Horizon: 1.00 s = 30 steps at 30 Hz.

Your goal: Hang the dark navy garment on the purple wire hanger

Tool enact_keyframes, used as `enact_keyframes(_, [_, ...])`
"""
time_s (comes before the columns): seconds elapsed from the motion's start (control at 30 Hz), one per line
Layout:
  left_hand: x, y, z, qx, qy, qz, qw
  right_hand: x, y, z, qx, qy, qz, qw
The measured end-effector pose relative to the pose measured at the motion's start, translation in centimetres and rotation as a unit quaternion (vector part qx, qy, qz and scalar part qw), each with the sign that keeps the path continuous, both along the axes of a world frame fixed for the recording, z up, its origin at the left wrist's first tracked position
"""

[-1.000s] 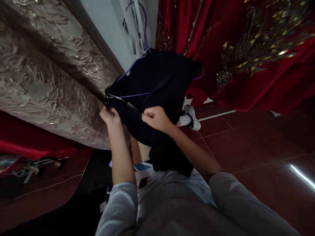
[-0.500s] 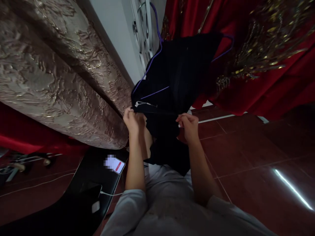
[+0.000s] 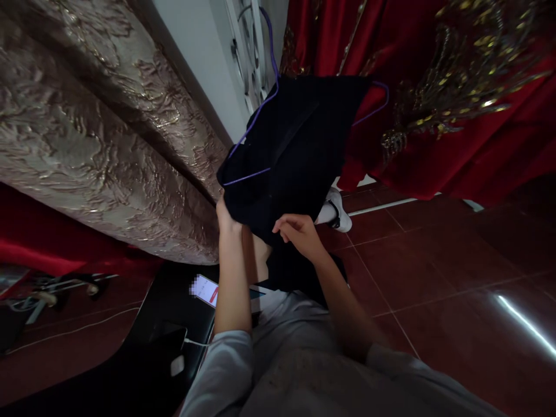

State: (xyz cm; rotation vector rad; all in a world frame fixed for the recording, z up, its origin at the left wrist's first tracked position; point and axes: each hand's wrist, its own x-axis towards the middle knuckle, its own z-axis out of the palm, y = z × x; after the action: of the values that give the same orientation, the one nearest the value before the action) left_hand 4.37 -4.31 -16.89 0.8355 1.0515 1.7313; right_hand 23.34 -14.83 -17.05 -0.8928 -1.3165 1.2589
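A dark navy or black garment [image 3: 299, 139] hangs on a purple hanger [image 3: 259, 110], whose hook is over a white metal frame. My left hand [image 3: 229, 219] grips the garment at its lower left edge, the fingers mostly hidden by the cloth. The right hand [image 3: 297, 233] is at the lower edge, closed with thumb and index finger together against the dark cloth. How much fabric it pinches is hard to see. One purple bar of the hanger crosses the front of the garment.
Beige textured curtain cloth [image 3: 108, 133] hangs at left. Red fabric with gold sequins [image 3: 417, 168] hangs at right. A lit phone [image 3: 205, 289], another phone on a white cable and a white case [image 3: 177, 365] lie on a black bench [image 3: 143, 370]. My shoe [image 3: 340, 211] stands on red tiles.
My right hand has moved left toward the left hand, and the stretched lower edge has gone slack and gathered. The white tag string is no longer visible. My left hand has dropped slightly.
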Motion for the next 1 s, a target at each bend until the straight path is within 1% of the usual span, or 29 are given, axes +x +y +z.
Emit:
enact_keyframes(0.03, [0.7,-0.2,-0.2,0.016,0.028,0.001,0.999,0.3,0.1,0.0,0.000,0.003,-0.004,1.000])
enact_keyframes(0.1, [1.3,-0.6,-0.4,0.071,0.112,0.037,0.990,0.8,0.2,0.1,0.001,0.007,-0.017,1.000])
enact_keyframes(0.17, [1.0,-0.9,-0.4,0.117,0.183,0.098,0.971,1.3,0.3,0.1,-0.002,0.010,-0.030,1.000])
enact_keyframes(0.2, [0.5,-1.0,-0.3,0.121,0.209,0.117,0.963,1.5,0.3,0.1,-0.004,0.012,-0.035,0.999])
enact_keyframes(0.23, [0.0,-1.1,-0.2,0.113,0.236,0.121,0.958,1.6,0.4,0.0,-0.007,0.014,-0.038,0.999])
enact_keyframes(0.27, [-0.5,-1.2,0.0,0.099,0.267,0.110,0.952,1.6,0.4,0.0,-0.009,0.017,-0.039,0.999])
enact_keyframes(0.33, [-1.4,-1.4,0.4,0.065,0.339,0.060,0.937,1.5,0.4,-0.1,-0.007,0.026,-0.037,0.999])
enact_keyframes(0.4, [-1.6,-1.6,0.9,0.042,0.388,0.015,0.921,1.3,0.3,-0.1,0.002,0.033,-0.037,0.999])
enact_keyframes(0.5, [-1.0,-1.8,1.5,0.031,0.425,0.001,0.905,1.0,0.3,0.0,0.012,0.032,-0.063,0.997])
enact_keyframes(0.53, [-0.7,-1.7,1.5,0.034,0.414,0.008,0.909,1.0,0.4,-0.1,0.016,0.029,-0.078,0.996])
enact_keyframes(0.57, [-0.4,-1.6,1.5,0.040,0.387,0.021,0.921,1.0,0.6,-0.2,0.023,0.024,-0.096,0.995])
enact_keyframes(0.63, [0.1,-1.1,1.3,0.054,0.303,0.061,0.950,1.1,1.0,-0.5,0.043,0.008,-0.133,0.990])
enact_keyframes(0.7, [0.2,-0.8,1.0,0.067,0.202,0.130,0.968,1.5,1.5,-0.9,0.055,-0.005,-0.152,0.987])
enact_keyframes(0.73, [0.2,-0.6,1.0,0.077,0.162,0.173,0.968,1.7,1.7,-1.1,0.055,-0.007,-0.153,0.987])
enact_keyframes(0.8, [0.1,-0.6,1.3,0.109,0.115,0.257,0.953,1.9,1.9,-1.5,0.046,-0.002,-0.144,0.988])
enact_keyframes(0.83, [0.0,-0.7,1.6,0.129,0.111,0.293,0.941,1.9,2.0,-1.6,0.040,0.001,-0.139,0.990])
enact_keyframes(0.87, [0.0,-0.8,2.0,0.149,0.128,0.319,0.927,1.8,2.0,-1.8,0.033,0.003,-0.134,0.990])
enact_keyframes(0.93, [-0.1,-1.0,3.0,0.181,0.195,0.339,0.902,1.5,1.8,-1.9,0.022,0.007,-0.125,0.992])
enact_keyframes(0.97, [-0.1,-1.0,3.4,0.191,0.220,0.335,0.896,1.4,1.7,-2.0,0.018,0.008,-0.122,0.992])
enact_keyframes(1.0, [-0.2,-0.9,3.8,0.196,0.230,0.324,0.896,1.2,1.7,-2.0,0.015,0.008,-0.119,0.993])
